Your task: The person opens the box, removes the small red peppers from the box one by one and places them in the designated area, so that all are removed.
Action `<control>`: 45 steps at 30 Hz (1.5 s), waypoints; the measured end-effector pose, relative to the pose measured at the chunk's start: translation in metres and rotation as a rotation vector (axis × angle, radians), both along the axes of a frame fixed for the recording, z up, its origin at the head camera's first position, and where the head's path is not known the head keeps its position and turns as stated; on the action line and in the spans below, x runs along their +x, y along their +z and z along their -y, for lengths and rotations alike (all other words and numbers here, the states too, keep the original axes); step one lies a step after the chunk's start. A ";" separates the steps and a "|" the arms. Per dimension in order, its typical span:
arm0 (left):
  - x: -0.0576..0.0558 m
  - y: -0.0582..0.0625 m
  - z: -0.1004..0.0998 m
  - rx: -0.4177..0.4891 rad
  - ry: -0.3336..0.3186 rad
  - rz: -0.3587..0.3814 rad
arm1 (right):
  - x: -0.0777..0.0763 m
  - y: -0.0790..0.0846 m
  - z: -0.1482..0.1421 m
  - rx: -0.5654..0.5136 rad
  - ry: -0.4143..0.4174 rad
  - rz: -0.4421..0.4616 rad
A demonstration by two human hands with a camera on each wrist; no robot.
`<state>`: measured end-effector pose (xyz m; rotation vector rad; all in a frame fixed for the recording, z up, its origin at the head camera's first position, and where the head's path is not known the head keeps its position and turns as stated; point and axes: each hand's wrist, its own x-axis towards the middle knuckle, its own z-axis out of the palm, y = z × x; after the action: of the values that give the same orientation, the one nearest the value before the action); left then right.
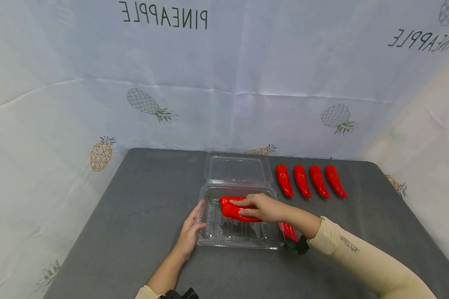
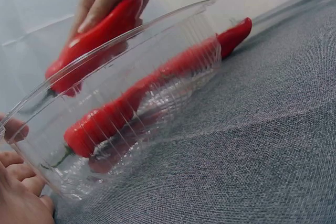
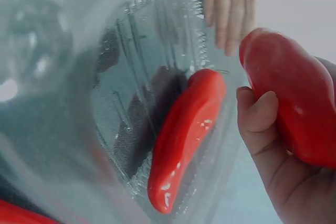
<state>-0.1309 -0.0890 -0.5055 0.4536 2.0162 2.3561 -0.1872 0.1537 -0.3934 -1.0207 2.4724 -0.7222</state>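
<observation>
My right hand [image 1: 263, 207] holds a red chili pepper [image 1: 233, 212] above a clear plastic clamshell container [image 1: 243, 245]. In the right wrist view the thumb and fingers curl round this pepper [image 3: 294, 93]. A second red pepper [image 3: 186, 135] lies inside the container, along its far side, its stem toward the left. My left hand [image 1: 190, 228] grips the container's left wall, with the thumb over the rim and the fingers along the outside. Seen from the left wrist, the held pepper [image 2: 100, 43] hangs above the rim, over the one inside [image 2: 100, 129].
The open lid [image 1: 237, 168] lies back behind the container. Several red peppers [image 1: 301, 181] stand in a row at the right. Another pepper [image 1: 287, 231] lies just right of the container, partly under my right forearm. A grey table [image 1: 153, 187] meets a pineapple-print curtain [image 1: 194, 116].
</observation>
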 end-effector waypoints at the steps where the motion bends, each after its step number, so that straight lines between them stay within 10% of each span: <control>1: 0.000 0.000 0.000 -0.001 -0.001 -0.002 | 0.001 0.001 -0.002 -0.016 -0.019 -0.001; 45: 0.001 0.003 -0.002 0.017 0.036 0.028 | 0.060 -0.029 -0.090 -0.566 -0.726 0.100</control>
<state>-0.1303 -0.0872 -0.5025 0.3862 2.0111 2.3876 -0.1274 0.2438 -0.4224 -0.1709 2.5853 -1.7090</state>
